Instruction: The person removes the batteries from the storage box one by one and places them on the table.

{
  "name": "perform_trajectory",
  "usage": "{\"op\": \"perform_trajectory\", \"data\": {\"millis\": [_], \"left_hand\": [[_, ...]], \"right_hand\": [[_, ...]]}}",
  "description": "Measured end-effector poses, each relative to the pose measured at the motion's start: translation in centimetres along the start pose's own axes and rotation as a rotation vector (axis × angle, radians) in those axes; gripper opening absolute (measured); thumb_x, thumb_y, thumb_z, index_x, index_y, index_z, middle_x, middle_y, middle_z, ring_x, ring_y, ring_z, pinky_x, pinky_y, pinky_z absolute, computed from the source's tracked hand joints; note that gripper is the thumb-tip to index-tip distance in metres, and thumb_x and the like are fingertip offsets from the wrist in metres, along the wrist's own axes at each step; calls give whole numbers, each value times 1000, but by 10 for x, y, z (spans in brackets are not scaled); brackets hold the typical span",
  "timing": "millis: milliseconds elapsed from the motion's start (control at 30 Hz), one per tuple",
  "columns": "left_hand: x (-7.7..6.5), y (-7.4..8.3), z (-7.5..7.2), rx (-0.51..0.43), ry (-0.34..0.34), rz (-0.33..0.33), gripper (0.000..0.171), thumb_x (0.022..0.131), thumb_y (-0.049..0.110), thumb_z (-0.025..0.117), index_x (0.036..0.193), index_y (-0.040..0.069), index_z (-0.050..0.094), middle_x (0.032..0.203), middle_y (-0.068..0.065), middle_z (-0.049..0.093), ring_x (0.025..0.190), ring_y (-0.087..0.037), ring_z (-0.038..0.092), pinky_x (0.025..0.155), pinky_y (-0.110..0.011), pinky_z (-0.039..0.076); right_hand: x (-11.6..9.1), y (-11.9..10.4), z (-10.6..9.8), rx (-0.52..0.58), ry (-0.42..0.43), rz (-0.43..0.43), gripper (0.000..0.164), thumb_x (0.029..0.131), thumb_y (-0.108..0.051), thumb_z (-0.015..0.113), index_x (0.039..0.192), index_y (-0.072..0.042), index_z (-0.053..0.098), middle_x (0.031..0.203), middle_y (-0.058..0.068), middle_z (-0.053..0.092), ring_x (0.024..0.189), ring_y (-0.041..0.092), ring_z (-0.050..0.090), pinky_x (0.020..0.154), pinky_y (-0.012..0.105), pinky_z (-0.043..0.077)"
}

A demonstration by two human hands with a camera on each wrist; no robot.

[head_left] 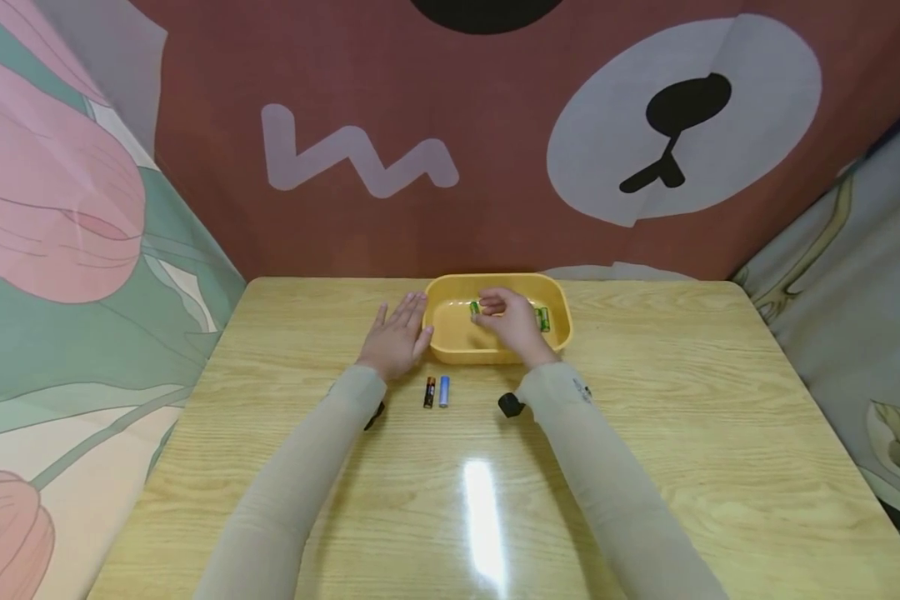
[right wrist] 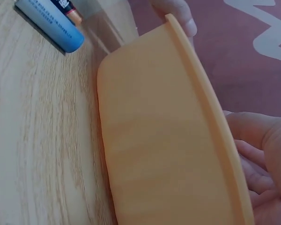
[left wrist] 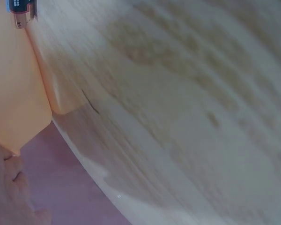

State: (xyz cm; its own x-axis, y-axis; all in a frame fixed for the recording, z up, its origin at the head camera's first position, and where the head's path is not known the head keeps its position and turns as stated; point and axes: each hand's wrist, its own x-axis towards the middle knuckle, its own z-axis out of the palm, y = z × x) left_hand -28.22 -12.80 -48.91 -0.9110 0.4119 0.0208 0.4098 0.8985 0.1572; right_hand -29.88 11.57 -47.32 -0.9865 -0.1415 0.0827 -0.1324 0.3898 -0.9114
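In the head view my left hand (head_left: 394, 342) rests against the left rim of a yellow basin (head_left: 442, 357), fingers straight. My right hand (head_left: 516, 327) reaches over the basin, its thumb and fingertips pinching a small green battery (head_left: 475, 307); its fingers are partly hidden behind the basin wall (right wrist: 164, 126) in the right wrist view. More green batteries (head_left: 544, 319) lie at the basin's right end. In front of the basin, a black battery with a copper end (head_left: 430, 392) and a blue battery (head_left: 444, 392) lie side by side on the table.
The wooden table (head_left: 645, 417) reaches back to a printed cloth wall (head_left: 495, 183). Patterned cloth (head_left: 60, 250) hangs at the left, and more cloth (head_left: 855, 275) at the right. A bright light reflection (head_left: 484, 525) shows on the near tabletop.
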Motion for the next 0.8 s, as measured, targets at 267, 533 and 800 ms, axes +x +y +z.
{"op": "perform_trajectory", "data": {"millis": [267,533,800], "left_hand": [[1,0,0,5,-11,-8,65,110,45,23,164,11,7,170,-4,9,156,-19,3,126,-50,2],[0,0,0,5,-15,-2,67,110,47,18,164,11,6,170,-6,10,156,-19,3,126,-52,5],[0,-1,1,-8,4,-4,65,110,45,23,164,11,7,170,-4,8,156,-19,4,126,-50,4]], "right_hand": [[10,0,1,-44,-63,43,49,92,-7,74,138,2,58,127,19,63,110,30,61,89,43,56],[19,2,4,-141,-100,53,51,92,-5,73,140,1,57,133,20,61,115,33,61,92,45,55],[26,5,9,-233,-159,43,54,93,-2,72,143,4,53,130,21,62,109,32,61,89,44,55]]}}
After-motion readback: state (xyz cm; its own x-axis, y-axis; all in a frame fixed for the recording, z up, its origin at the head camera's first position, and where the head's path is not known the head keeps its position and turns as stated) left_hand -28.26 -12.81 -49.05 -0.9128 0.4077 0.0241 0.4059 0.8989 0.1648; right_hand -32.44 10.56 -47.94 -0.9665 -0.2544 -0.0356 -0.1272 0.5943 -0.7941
